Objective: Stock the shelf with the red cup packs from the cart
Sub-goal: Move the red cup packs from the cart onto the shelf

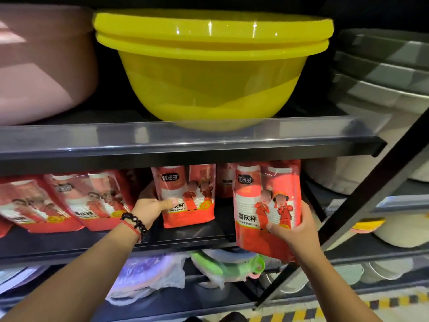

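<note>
On the middle shelf (190, 246) stand several red cup packs. My left hand (152, 209), with a bead bracelet at the wrist, grips the left side of an upright red pack (190, 196) on the shelf. My right hand (294, 231) holds another red cup pack (264, 201) by its lower right side, upright at the shelf's front edge, its bottom hanging below the shelf lip. Two more packs (58, 205) lean to the left on the same shelf. One more pack (224, 180) shows behind, between the two held ones.
Stacked yellow basins (209, 73) sit on the shelf above, with a pink basin (41, 66) to the left and grey tubs (383, 66) to the right. A black diagonal brace (362, 198) crosses at right. Bagged plastic ware (176, 273) fills the shelf below. The cart is not in view.
</note>
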